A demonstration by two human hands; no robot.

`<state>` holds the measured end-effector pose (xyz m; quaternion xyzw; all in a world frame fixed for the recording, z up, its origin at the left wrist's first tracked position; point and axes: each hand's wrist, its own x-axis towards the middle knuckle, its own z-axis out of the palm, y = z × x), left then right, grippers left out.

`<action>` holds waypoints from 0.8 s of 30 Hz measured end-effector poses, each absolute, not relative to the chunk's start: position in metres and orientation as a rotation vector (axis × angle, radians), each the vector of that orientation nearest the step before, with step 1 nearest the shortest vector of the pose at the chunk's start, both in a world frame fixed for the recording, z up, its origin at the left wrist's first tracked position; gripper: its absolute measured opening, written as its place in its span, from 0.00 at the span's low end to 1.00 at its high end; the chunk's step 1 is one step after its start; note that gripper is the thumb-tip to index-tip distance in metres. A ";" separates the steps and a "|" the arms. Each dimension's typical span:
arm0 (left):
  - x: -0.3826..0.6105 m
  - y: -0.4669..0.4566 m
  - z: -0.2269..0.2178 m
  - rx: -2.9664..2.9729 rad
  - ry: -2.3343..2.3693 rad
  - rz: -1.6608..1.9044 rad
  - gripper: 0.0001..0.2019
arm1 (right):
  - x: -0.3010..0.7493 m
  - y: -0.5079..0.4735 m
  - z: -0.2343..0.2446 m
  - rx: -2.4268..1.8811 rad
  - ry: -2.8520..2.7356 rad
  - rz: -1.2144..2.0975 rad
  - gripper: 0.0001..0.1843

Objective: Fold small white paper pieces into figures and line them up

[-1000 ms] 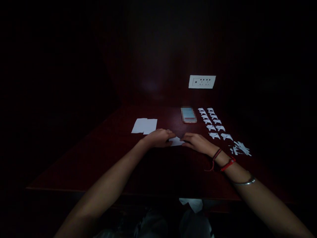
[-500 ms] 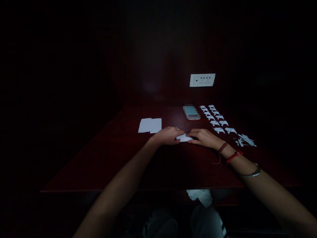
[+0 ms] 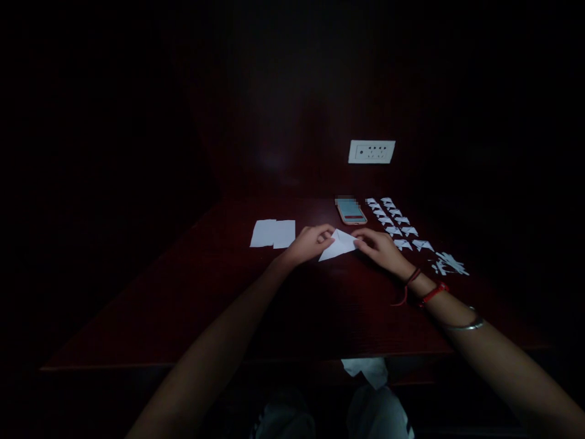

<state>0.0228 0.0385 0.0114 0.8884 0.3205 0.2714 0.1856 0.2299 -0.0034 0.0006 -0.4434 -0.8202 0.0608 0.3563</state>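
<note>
A small piece of white paper [image 3: 339, 245], folded to a pointed shape, is held between my two hands over the middle of the table. My left hand [image 3: 312, 244] pinches its left edge between thumb and fingers. On the opposite side, my right hand [image 3: 378, 247] grips the right corner the same way. Two flat white paper sheets [image 3: 273, 234] lie side by side to the left of my left hand. Beyond my right hand, small folded paper pieces [image 3: 402, 244] are set out in two rows.
Behind my hands lies a phone [image 3: 351, 211] with a lit screen. Thin paper strips [image 3: 450, 263] are heaped on the right of the dark red table [image 3: 183, 311]. A wall socket panel [image 3: 372, 152] is at the back. White paper [image 3: 368, 371] shows below the front edge.
The folded paper has been lifted and tilted, so more of its face and a pointed top now show. Both hands have risen slightly with it, and the view has shifted a little.
</note>
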 end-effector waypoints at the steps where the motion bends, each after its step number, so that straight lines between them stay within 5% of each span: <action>1: 0.023 0.041 0.010 2.410 0.904 0.797 0.10 | 0.230 -0.002 0.000 -1.163 -2.058 0.211 0.13; 10: 0.025 0.031 -0.015 2.585 1.096 0.750 0.22 | 0.235 0.008 -0.013 -1.253 -2.129 0.506 0.13; 14: 0.013 0.027 -0.016 2.911 0.793 0.471 0.14 | 0.236 0.010 -0.016 -1.285 -2.131 0.522 0.13; 24: 0.011 -0.005 -0.025 2.994 0.832 0.491 0.17 | 0.227 0.014 -0.030 -1.284 -1.815 0.688 0.24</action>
